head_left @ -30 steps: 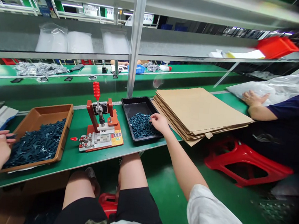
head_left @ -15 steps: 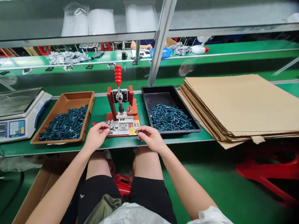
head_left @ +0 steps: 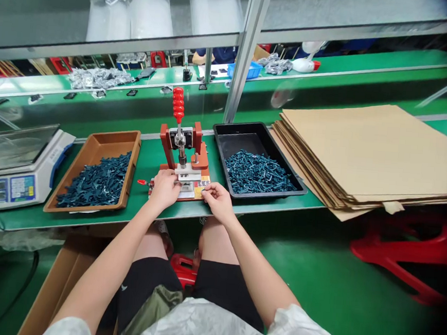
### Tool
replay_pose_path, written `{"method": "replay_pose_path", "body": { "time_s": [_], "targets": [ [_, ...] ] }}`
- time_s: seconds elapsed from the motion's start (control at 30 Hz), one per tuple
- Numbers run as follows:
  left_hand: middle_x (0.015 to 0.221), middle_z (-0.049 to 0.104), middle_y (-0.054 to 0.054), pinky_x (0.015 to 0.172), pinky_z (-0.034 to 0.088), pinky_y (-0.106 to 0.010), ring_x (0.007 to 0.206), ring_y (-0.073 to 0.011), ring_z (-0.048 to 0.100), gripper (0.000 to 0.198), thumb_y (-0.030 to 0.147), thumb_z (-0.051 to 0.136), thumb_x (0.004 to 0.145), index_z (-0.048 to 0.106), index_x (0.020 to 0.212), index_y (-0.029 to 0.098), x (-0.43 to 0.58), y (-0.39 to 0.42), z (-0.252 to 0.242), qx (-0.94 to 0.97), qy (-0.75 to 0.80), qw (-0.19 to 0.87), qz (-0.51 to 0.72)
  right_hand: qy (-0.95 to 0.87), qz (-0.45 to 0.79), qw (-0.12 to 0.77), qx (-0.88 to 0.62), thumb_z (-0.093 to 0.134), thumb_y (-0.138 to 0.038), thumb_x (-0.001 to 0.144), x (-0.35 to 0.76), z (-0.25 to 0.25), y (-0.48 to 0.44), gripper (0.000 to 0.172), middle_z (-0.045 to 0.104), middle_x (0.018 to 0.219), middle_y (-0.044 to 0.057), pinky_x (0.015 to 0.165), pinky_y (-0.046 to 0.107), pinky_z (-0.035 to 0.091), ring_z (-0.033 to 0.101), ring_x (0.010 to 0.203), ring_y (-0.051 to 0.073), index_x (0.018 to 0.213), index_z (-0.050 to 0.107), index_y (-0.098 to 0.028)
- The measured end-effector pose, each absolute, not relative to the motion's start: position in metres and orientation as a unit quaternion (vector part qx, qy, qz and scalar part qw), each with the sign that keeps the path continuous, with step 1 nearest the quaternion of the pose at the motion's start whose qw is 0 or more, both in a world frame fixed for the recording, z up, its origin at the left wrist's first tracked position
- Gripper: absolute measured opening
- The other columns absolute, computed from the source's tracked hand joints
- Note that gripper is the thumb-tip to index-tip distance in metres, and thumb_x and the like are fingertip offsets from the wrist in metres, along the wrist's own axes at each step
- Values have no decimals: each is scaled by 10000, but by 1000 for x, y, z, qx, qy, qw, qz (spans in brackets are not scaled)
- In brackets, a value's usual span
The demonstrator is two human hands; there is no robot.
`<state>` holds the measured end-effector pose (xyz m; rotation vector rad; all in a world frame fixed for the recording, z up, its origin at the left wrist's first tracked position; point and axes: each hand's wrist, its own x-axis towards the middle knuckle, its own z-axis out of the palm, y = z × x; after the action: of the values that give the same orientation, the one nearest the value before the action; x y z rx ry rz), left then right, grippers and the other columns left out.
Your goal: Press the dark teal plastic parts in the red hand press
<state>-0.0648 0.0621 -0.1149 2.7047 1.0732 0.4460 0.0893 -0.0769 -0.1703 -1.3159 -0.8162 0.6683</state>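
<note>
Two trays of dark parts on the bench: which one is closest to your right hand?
The black tray, just beyond the right hand and right of the toggle press. The brown tray sits farther away, left of the press.

Site is a factory assembly workshop: rows of long green tables (head_left: pixel 146 166) under metal shelving (head_left: pixel 247 50), with a hand press (head_left: pixel 181 143), a weighing scale (head_left: pixel 18 169), parts trays (head_left: pixel 113 139) and stacked cardboard sheets (head_left: pixel 372 148).

The left hand (head_left: pixel 163 189) hides the press's jig (head_left: pixel 187 176); anything held there cannot be told.
</note>
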Motion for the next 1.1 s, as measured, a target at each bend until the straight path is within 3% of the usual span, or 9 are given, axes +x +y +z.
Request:
{"method": "replay_pose_path", "body": {
  "time_s": [0.17, 0.3, 0.53, 0.67, 0.8, 1.1],
  "targets": [
    [1183, 702, -155, 997, 498, -475, 1143, -347, 620, 280, 233, 512, 919, 767, 1007, 160, -60, 64, -113, 932, 342, 85, 86, -382, 301, 658, -576, 658, -400, 838, 91, -177, -79, 215, 730, 839, 49, 638, 307, 541, 657, 712, 180, 914, 722, -209],
    [1189, 714, -152, 963, 515, -488, 1120, -362, 648, 303, 235, 522, 900, 758, 1080, 170, -55, 67, -105, 934, 343, 87, 52, -377, 332, 667, -550, 647, -418, 863, 88, -182, -77, 292, 760, 898, 61, 635, 304, 558, 681, 707, 171, 1071, 683, -216],
    [1160, 731, -139, 993, 517, -481, 1135, -360, 654, 282, 295, 610, 863, 781, 1055, 178, -58, 68, -104, 925, 354, 116, 77, -433, 206, 614, -627, 646, -342, 861, 91, -171, -64, 184, 758, 968, 67, 838, 346, 577, 706, 888, 210, 972, 716, -213],
    [1241, 712, -98, 1039, 509, -459, 1182, -347, 637, 328, 379, 764, 763, 794, 1044, 214, -68, 73, -106, 941, 295, 150, 68, -443, 244, 572, -646, 674, -329, 818, 97, -169, -45, 153, 726, 831, 28, 788, 336, 569, 682, 775, 198, 897, 720, -206],
    [1228, 715, -115, 1008, 524, -460, 1156, -348, 649, 330, 378, 777, 759, 789, 1033, 192, -70, 76, -109, 939, 303, 142, 72, -490, 200, 535, -658, 706, -257, 784, 91, -166, -26, 162, 750, 929, 40, 851, 347, 555, 691, 862, 213, 929, 761, -207],
    [1171, 728, -111, 983, 533, -458, 1123, -335, 658, 243, 354, 753, 798, 801, 973, 192, -70, 74, -114, 941, 294, 136, 100, -519, 230, 520, -638, 716, -146, 770, 89, -160, -20, 228, 800, 1033, 44, 925, 360, 568, 741, 962, 238, 971, 801, -208]
  ]
}}
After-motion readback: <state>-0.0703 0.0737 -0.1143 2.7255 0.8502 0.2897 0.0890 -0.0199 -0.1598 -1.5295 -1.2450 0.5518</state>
